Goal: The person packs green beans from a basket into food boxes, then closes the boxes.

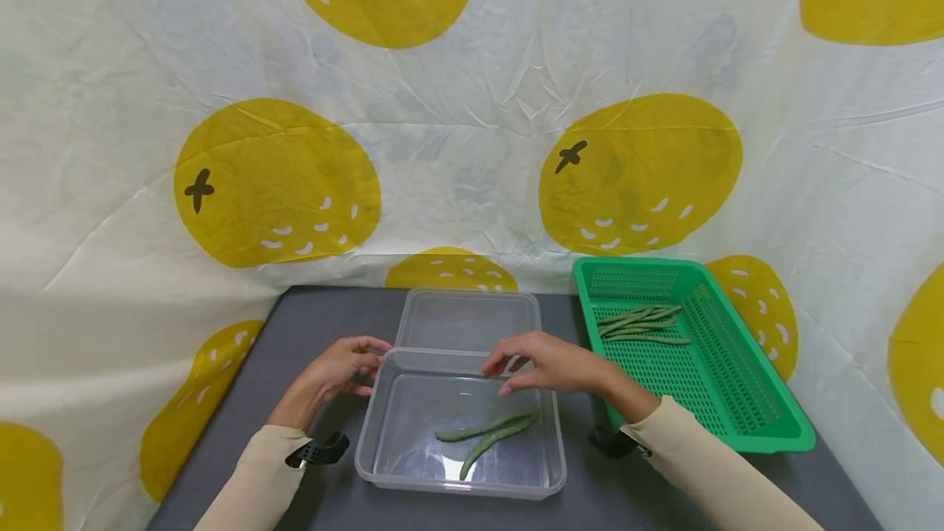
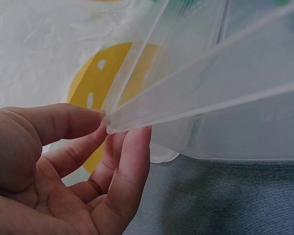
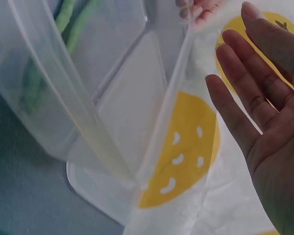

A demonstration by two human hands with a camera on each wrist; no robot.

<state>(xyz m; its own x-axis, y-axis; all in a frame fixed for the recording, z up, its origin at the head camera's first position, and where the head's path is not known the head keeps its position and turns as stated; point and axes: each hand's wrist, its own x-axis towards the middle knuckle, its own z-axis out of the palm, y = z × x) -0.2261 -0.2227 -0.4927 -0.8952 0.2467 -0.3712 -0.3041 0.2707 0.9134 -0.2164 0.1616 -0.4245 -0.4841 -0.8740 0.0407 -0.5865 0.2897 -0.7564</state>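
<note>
Within the near right of a clear rectangular plastic container (image 1: 406, 408), two slender green beans (image 1: 492, 437) could be slid about by a sudden tug. Its far left corner is pinched by the left hand (image 1: 342, 367); near its far right corner, nothing is gripped by the right hand (image 1: 546, 363), its fingers parted. Behind, a flat translucent plastic lid (image 1: 468, 319) could be displaced by a backward push.
</note>
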